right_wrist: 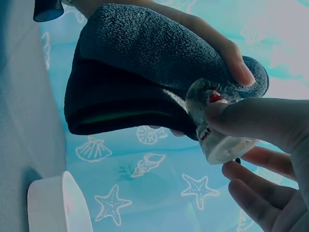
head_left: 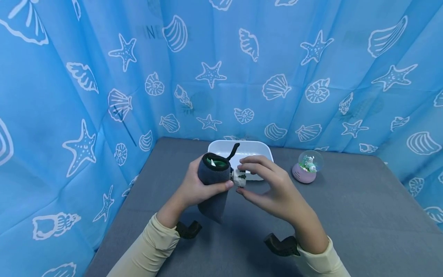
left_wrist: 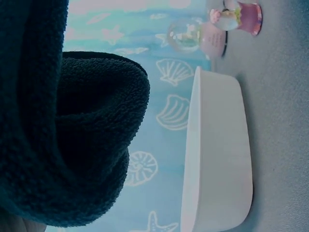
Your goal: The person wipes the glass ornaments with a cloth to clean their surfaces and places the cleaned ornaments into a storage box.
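My left hand (head_left: pixel 194 184) grips a dark grey-blue fleecy cloth (head_left: pixel 214 176) with black edging, bunched into a tube. Green shows inside its upper opening, and a black strip sticks up beside it. Thumb and fingers of my right hand (head_left: pixel 277 186) pinch a small snow globe (head_left: pixel 240 178) by its white base, which has dark green trees on it. In the right wrist view, the clear dome of this snow globe (right_wrist: pixel 195 101) lies against the cloth (right_wrist: pixel 140 43), near the left thumb. Red shows inside the dome. Folds of cloth (left_wrist: pixel 104 96) fill much of the left wrist view.
Behind the hands, a white basin (head_left: pixel 256 144) stands on the grey table (head_left: pixel 353 200). To its right is a snow globe with a purple base (head_left: pixel 303 175); the left wrist view shows a second one with a pink base (left_wrist: pixel 250 18). A blue curtain (head_left: pixel 228 100) hangs behind.
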`<state>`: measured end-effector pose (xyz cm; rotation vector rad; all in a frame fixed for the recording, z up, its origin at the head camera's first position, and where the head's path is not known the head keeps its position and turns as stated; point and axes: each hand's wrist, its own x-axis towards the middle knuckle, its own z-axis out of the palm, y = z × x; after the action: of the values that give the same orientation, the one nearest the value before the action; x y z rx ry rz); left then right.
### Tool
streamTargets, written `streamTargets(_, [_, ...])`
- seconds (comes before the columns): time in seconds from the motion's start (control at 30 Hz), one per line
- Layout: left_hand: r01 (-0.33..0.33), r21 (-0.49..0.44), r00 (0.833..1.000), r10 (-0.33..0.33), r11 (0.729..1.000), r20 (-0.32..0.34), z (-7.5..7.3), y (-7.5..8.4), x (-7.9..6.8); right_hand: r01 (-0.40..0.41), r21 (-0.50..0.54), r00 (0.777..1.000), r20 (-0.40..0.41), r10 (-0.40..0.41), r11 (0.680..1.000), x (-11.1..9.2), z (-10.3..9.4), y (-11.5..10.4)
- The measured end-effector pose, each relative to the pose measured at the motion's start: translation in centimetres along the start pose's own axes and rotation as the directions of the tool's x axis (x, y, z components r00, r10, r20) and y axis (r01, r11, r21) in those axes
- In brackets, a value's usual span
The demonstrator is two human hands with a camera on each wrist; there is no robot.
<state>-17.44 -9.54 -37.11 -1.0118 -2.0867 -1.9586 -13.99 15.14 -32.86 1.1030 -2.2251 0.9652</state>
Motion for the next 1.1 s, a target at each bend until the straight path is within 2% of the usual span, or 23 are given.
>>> streamTargets(0.27, [-0.001, 0.018, 1.0, 0.001, 1.0, -0.016, -0.11, 0.06, -0.11, 0.008, 0.035, 1.0, 0.01, -0.009, 0.999, -0.01, -0.07, 0.29])
streamTargets(0.63, [0.017, 0.022, 1.0, -0.017, 1.0, 0.003, -0.26, 0.19, -0.05, 0.04, 0.058, 0.999, 0.01, -0.041, 0.997, -0.1, 0.01, 0.73])
streamTargets(1.1, [0.029, 0.035, 1.0, -0.029, 0.999, 0.0, -0.33, 0.2, -0.11, -0.014, 0.071, 0.999, 0.032, 0.012, 0.997, -0.13, -0.05, 0.57])
